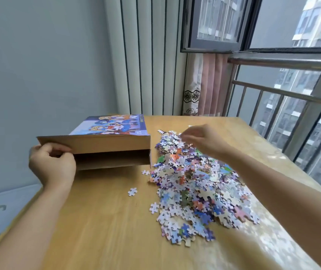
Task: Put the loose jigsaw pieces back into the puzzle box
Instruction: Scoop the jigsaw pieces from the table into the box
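Observation:
The puzzle box (112,142) lies flat on the wooden table (101,221), its cartoon picture facing up and its near end open toward me. My left hand (52,164) grips the box's open flap at the near left corner, thumb and fingers curled round the cardboard edge. A big heap of loose jigsaw pieces (196,190) spreads to the right of the box. My right hand (202,140) hovers, blurred, over the far end of the heap with its fingers bent down; whether it holds any pieces is unclear.
Stray single pieces (132,191) lie on the table between the box and the heap. A window with a metal railing (284,94) runs along the table's right side. A pink curtain (210,84) hangs behind. The table's left edge drops off near my left arm.

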The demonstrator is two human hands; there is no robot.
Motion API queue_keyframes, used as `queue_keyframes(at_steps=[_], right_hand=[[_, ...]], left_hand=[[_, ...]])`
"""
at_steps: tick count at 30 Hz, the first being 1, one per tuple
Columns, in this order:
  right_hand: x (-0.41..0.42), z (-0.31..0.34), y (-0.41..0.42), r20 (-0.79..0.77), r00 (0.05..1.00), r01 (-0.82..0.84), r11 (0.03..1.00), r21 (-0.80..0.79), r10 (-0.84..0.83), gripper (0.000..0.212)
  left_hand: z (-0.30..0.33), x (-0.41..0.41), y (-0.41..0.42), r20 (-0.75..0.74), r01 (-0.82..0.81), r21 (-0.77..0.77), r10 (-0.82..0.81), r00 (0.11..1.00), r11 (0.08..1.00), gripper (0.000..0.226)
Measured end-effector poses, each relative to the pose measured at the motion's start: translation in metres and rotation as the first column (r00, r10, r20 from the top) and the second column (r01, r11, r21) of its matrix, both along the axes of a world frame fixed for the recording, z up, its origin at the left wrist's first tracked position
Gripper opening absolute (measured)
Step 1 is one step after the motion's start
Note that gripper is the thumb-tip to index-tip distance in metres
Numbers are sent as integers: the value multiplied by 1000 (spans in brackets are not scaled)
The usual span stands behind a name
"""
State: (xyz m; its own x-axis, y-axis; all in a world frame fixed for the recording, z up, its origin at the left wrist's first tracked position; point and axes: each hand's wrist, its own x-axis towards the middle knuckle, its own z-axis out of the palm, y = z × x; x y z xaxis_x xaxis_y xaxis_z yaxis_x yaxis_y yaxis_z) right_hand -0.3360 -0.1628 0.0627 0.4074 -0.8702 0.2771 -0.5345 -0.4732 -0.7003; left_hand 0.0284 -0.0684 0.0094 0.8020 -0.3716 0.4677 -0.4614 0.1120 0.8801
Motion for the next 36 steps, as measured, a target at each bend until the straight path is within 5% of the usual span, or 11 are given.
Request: queue_keyframes(at_steps=[4, 11, 19, 28, 30, 33, 36], right_hand=[[12, 2, -81, -175, 984, 53, 998, 45, -45, 41], [58, -35, -186, -483, 861, -2, 951, 311, 160, 65], [84, -48, -222, -580, 772, -97, 950, 297, 260, 58], [41, -26, -147, -556, 759, -208, 936, 285, 338, 56], [30, -15, -158, -431, 856, -180, 945, 272, 286, 56], [10, -12, -201, -145, 989, 55, 983, 173, -30, 46], [0, -25, -236, -316, 933, 239, 955, 177, -175, 55]], left_hand=[[-13, 11, -21, -73, -86, -19, 85, 994, 996, 24], [-50, 1, -44, 101, -49, 46, 44, 994, 998, 19], [-58, 16, -58, 156, -34, 128, 14, 988, 991, 27], [-77, 32, -66, 86, 59, 114, -69, 994, 992, 16], [-79, 33, -68, 63, 68, 111, -76, 995, 992, 17], [-81, 36, -70, 37, 73, 124, -78, 996, 990, 17], [-81, 36, -70, 49, 68, 133, -75, 996, 989, 16]])
